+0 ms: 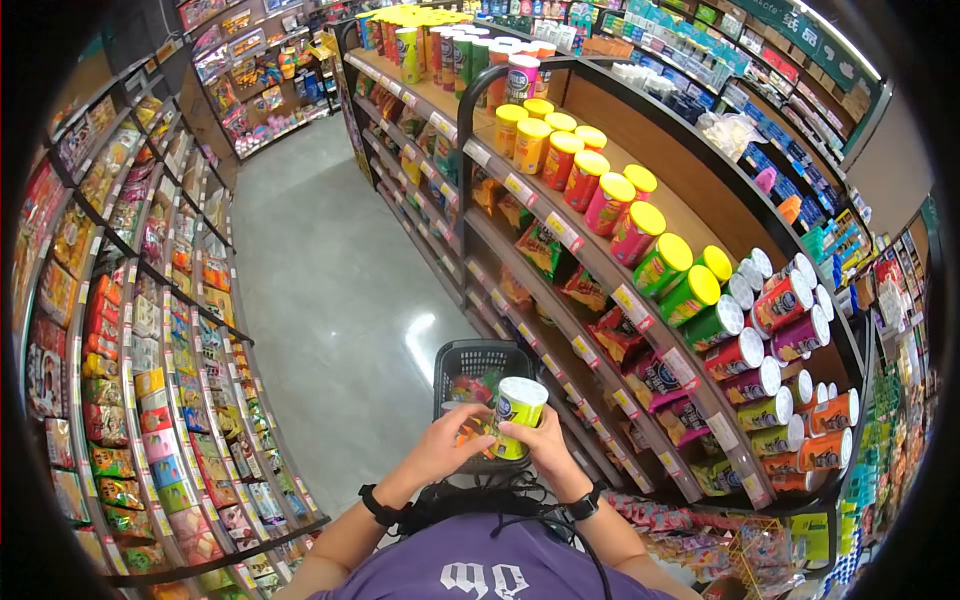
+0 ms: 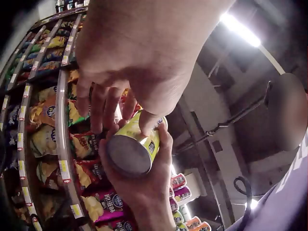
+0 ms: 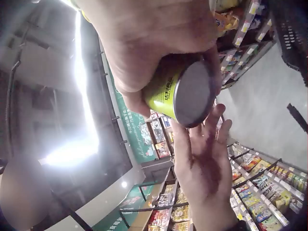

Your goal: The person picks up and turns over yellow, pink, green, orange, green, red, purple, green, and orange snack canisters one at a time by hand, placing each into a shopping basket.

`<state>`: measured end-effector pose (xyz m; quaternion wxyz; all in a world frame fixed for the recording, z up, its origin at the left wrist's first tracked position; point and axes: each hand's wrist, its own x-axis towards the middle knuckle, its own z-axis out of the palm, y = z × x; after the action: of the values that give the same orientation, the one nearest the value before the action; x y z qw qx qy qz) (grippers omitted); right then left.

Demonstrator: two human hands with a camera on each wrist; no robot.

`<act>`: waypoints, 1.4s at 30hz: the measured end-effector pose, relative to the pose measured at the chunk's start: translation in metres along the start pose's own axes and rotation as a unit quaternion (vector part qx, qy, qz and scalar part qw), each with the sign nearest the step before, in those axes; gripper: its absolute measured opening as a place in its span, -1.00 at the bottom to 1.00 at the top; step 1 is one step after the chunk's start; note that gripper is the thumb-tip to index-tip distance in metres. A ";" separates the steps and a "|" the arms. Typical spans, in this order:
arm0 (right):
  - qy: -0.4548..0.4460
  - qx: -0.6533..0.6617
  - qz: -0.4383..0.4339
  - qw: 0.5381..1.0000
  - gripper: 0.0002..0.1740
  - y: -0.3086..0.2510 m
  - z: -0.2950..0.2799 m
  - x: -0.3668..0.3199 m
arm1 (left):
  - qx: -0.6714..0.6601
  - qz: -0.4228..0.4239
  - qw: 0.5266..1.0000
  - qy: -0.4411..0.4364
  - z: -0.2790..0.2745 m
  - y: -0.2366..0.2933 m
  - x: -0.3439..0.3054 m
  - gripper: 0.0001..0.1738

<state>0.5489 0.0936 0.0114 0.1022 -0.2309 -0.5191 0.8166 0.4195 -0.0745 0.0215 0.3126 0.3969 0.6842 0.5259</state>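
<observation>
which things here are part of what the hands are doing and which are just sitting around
In use:
- can, gripped by the right hand, touched by the left hand
- basket beneath them

Just there:
- shelf cans on the right
- bags on the lower shelves
- left racks
- floor

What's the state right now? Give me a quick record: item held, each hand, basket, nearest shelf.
item: yellow-green canister, metal base towards the wrist cameras
right hand: right hand grips the canister, fingers curled round its body
left hand: left hand touches the canister near its base, fingers fairly straight
basket: black basket beneath the hands in the head view, with snack packets inside
shelf: wooden shelf on the person's right, with rows of upright lidded cans
</observation>
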 end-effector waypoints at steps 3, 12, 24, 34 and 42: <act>0.008 0.017 0.022 1.000 -0.32 0.004 -0.003 0.007 | -0.025 -0.041 0.999 -0.015 0.001 0.002 0.003 -0.45; -0.075 0.193 0.158 0.965 -0.37 0.087 -0.039 0.037 | 0.060 -0.146 0.987 -0.044 0.032 -0.086 0.002 0.01; 0.001 0.136 0.413 0.901 -0.26 0.256 -0.102 0.049 | -0.169 -0.460 0.872 -0.022 0.076 -0.302 -0.018 -0.02; 0.037 0.071 0.489 0.869 -0.47 0.308 -0.159 0.017 | 0.108 -0.484 0.868 0.000 0.088 -0.452 0.009 -0.04; 0.093 0.057 0.489 0.865 -0.48 0.325 -0.227 -0.019 | 0.228 -0.436 0.869 0.056 0.082 -0.483 0.097 -0.23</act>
<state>0.6987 0.1247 -0.3550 -0.2496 -0.5234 -0.2803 0.7650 0.3374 -0.0153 -0.4679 0.3726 0.0884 0.9047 0.1869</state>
